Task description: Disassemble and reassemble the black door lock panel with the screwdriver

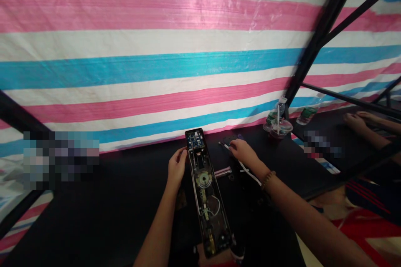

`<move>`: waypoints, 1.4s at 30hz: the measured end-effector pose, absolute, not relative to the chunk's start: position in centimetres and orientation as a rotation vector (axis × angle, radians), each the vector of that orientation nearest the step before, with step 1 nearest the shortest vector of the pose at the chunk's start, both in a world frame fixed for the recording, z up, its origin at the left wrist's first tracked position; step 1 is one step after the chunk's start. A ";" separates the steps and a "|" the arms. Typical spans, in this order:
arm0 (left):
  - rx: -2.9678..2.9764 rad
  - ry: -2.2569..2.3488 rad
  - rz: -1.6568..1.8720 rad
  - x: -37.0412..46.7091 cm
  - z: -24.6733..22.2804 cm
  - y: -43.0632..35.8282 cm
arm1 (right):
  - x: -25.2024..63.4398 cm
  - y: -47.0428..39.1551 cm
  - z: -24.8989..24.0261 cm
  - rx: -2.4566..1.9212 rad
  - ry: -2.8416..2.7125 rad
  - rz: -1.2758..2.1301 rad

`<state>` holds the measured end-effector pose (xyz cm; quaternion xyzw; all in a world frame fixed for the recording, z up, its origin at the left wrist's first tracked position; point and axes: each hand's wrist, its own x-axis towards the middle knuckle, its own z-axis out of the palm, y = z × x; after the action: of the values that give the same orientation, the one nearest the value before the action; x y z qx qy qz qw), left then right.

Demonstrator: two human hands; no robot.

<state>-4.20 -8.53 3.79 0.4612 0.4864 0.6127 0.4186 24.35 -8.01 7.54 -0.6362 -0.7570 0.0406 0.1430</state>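
Observation:
A long, narrow black housing (209,194), perhaps an opened door lock panel, lies with its inner side up. A blue circuit board (196,139) sits at its far end, with thin wires and brass-coloured parts further down. My left hand (177,167) closes on the housing's left edge near the board. To the right of the housing, my right hand (242,152) pinches a white cable (249,173). The cable's slim end points left toward the board, apart from it, and its length runs back under my right wrist.
A shiny metal cylinder (223,172) lies right of the housing on the black table (119,208). Plastic cups (280,127) and a bottle (305,114) stand at the back right. Another person's hands (359,121) rest further right. Black metal bars (313,50) slant before a striped sheet.

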 end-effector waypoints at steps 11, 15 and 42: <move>1.218 1.238 1.516 -5.1 3.7 -8.7 | 19.3 -2.3 5.8 -1.958 -2.305 0.118; 1.248 1.151 1.474 -3.9 3.5 -9.0 | 19.5 -2.9 5.0 -1.895 -2.357 0.150; 1.114 0.977 1.367 -2.9 2.4 -9.5 | 15.0 -8.2 13.0 -1.208 -2.318 0.153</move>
<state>-2.87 -9.50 2.44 0.4673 0.4099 0.5736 0.5336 15.02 -8.20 13.00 -0.4458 -0.8550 0.0564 0.2588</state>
